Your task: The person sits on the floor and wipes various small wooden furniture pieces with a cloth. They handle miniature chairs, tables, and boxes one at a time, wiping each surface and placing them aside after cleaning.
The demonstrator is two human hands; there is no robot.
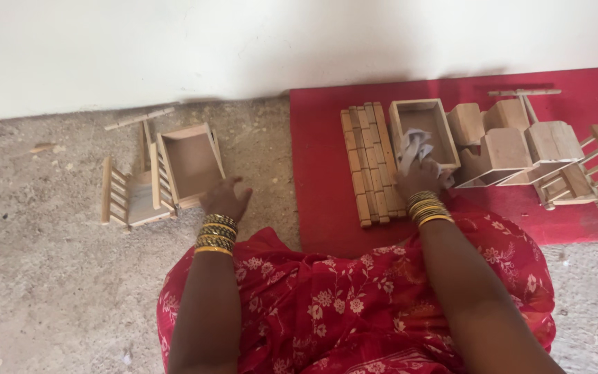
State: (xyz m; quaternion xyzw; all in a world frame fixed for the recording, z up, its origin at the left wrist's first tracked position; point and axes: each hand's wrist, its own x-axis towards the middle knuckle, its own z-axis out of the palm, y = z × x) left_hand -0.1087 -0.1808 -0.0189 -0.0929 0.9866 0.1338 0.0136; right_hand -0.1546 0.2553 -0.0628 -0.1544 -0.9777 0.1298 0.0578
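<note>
Pale bare wood, thin slats and glued joints: likely light, stiff, a little fragile. Left hand (225,198) at centre left of frame, fingers spread and open, palm down, touching lower right corner of small wooden cart (160,176) lying on concrete floor (36,277); gripping nothing. Best held by solid box walls, probably not by ladder-like side rails or loose stick above. Right hand (418,179) at centre right, closed around crumpled whitish cloth (415,147), soft and limp, pressed over near rim of open wooden box (423,128) on red mat (320,173). Both wrists banded with gold-green bangles, forearms angled outward from lap. Slatted wooden panel (372,163) just left of box; more wooden carts (527,149) clustered at upper right.
</note>
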